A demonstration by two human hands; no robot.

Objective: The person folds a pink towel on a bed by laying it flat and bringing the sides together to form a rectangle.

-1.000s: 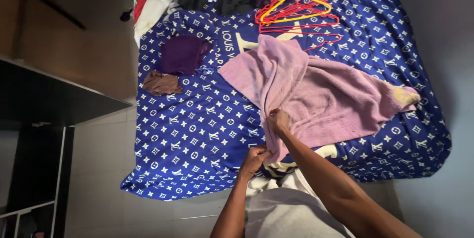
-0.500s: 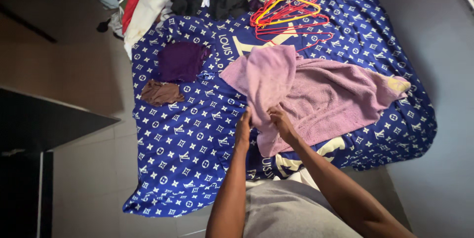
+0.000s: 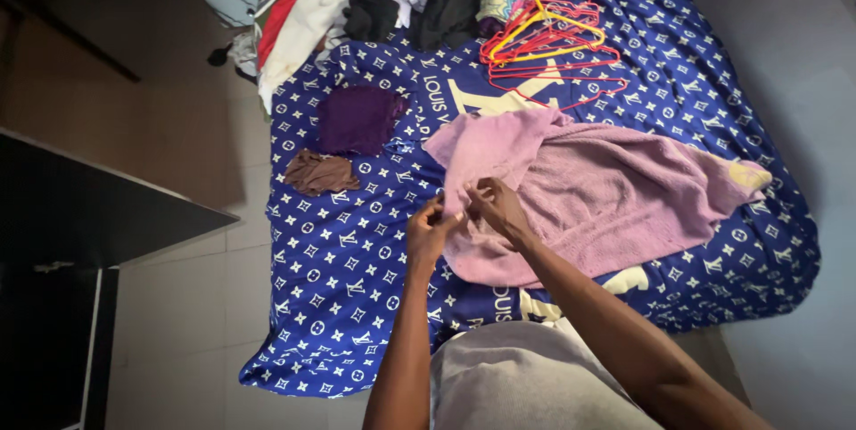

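The pink towel (image 3: 597,189) lies spread on the bed (image 3: 357,260), on its blue patterned cover, with its long axis running from the near left edge, where the hands are, out toward the right side of the bed, ending in a pale yellowish corner far to the right. Both hands meet at the towel's left end: the right hand (image 3: 496,205) pinches a fold of the cloth, fingers closed on it, and the left hand (image 3: 430,232) sits just beside it at the very edge, fingers curled and seemingly gripping the same hem, though the exact hold is hard to make out. So the bulk of the towel lies to the right of and beyond the hands, and the right arm crosses over its near part. A dark purple cloth (image 3: 358,119) and a brown cloth (image 3: 321,173) lie apart to the left, and a heap of red and yellow hangers (image 3: 548,37) lies farther up the bed.
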